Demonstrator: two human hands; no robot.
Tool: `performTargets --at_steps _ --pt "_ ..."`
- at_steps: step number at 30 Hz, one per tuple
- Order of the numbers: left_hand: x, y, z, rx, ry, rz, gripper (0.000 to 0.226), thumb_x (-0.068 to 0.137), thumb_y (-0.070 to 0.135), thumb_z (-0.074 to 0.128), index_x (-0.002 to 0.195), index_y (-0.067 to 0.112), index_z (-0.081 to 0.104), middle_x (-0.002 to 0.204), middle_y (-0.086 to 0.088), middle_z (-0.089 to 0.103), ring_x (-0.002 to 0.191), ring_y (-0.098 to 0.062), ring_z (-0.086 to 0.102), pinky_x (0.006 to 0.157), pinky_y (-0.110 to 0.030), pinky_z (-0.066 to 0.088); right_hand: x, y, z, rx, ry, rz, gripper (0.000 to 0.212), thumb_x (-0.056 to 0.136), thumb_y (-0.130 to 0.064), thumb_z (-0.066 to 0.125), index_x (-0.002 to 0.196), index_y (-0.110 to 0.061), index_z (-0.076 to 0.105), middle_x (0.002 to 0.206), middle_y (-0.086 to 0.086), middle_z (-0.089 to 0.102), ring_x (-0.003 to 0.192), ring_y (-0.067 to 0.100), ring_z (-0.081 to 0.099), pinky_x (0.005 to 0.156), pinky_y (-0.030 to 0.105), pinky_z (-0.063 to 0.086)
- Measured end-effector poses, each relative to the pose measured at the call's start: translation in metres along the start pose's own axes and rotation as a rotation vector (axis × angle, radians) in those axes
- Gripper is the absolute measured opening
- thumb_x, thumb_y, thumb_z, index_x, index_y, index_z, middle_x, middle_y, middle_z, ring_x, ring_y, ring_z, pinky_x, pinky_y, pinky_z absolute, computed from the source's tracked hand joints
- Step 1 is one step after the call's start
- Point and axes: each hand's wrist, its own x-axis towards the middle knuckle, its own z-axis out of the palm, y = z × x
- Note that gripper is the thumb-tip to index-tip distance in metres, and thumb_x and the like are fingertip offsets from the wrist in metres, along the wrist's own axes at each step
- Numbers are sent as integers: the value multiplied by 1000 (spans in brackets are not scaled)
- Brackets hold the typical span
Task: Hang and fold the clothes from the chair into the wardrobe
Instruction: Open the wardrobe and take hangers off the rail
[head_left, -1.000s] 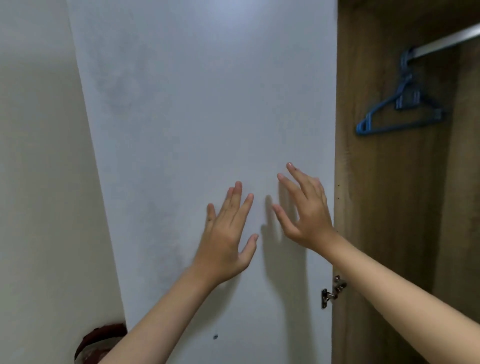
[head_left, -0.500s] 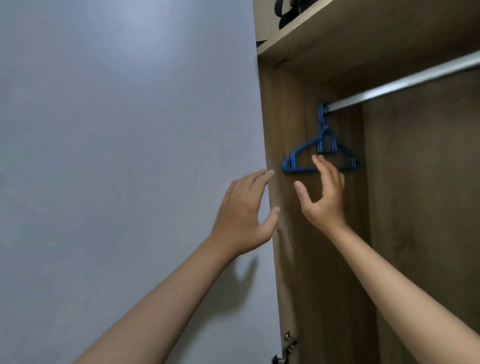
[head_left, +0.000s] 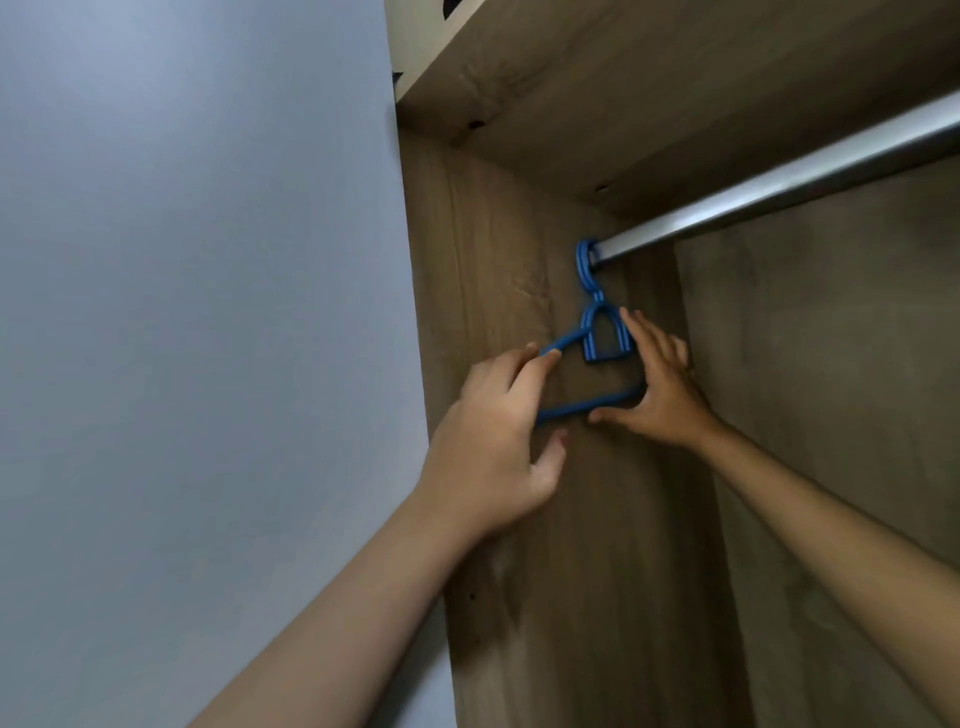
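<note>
change: we've brought both hands onto the blue hanger | left hand pinches its arm, right hand fingers spread round its end | means: unhook from rail

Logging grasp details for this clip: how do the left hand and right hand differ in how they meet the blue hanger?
The left hand reaches the blue hanger at its left shoulder arm, fingers curled over it; the right hand is at the right side, fingers spread. The left hand covers the hanger's left end, the right hand its right end. Both are raised inside the wardrobe, below the metal rail.
</note>
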Motion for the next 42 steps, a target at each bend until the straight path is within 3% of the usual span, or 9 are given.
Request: performTargets --at_steps 4,8,13,17,25,31,36,39,42 --pt "16 -5 18 59 -84 -74 78 85 28 63 149 23 19 153 0 21 140 -16 19 110 -27 27 15 17 10 90 -44 -24 127 39 -92 59 144 -52 0 156 0 24 141 25 22 114 52 26" --pt "30 -7 27 182 -102 -99 76 87 18 59 149 23 15 154 0 20 138 -20 22 108 -29 29 18 24 14 153 -25 -70 123 46 -79 70 146 -48 6 152 0 27 138 23 27 112 54 28" --pt "34 -7 24 178 -37 -130 69 88 10 58 147 19 24 151 1 29 134 -20 29 107 -28 28 21 22 7 275 -65 -88 125 42 -74 77 145 -51 9 148 -4 27 136 16 29 111 44 31" --pt "32 -8 21 72 27 -147 67 82 10 66 142 15 37 144 0 41 131 -19 35 106 -25 28 20 19 2 326 -91 -83 130 41 -68 80 148 -41 12 146 -12 24 137 11 26 109 37 28" --pt "32 -11 23 27 147 -117 64 70 3 73 130 9 52 123 -6 57 115 -27 49 94 -21 32 21 16 -8 267 -35 -152 125 44 -77 75 148 -37 20 147 -14 29 138 11 29 113 38 28" --pt "39 -5 5 137 155 -135 65 79 11 68 138 7 42 128 -11 52 118 -30 47 98 -42 42 35 6 -20 245 -13 -156 134 40 -83 69 150 -24 21 143 -11 29 133 9 27 110 33 25" --pt "45 -5 -10 191 145 -158 66 80 15 67 140 11 39 130 -7 47 120 -26 42 99 -38 41 47 -5 -25 206 31 -190 135 41 -90 61 149 -16 26 144 8 37 128 14 31 107 34 28" --pt "41 1 -16 175 171 -170 66 79 10 66 140 9 41 127 -8 47 118 -26 42 97 -38 43 48 -12 -28 196 49 -198 134 41 -91 60 149 -19 26 140 8 39 124 15 33 103 34 30" --pt "33 7 -20 257 208 -137 64 72 4 71 132 3 49 117 -14 53 106 -32 50 86 -46 50 44 -18 -29 148 80 -208 134 39 -94 55 148 -23 25 132 7 42 117 17 36 96 36 34"
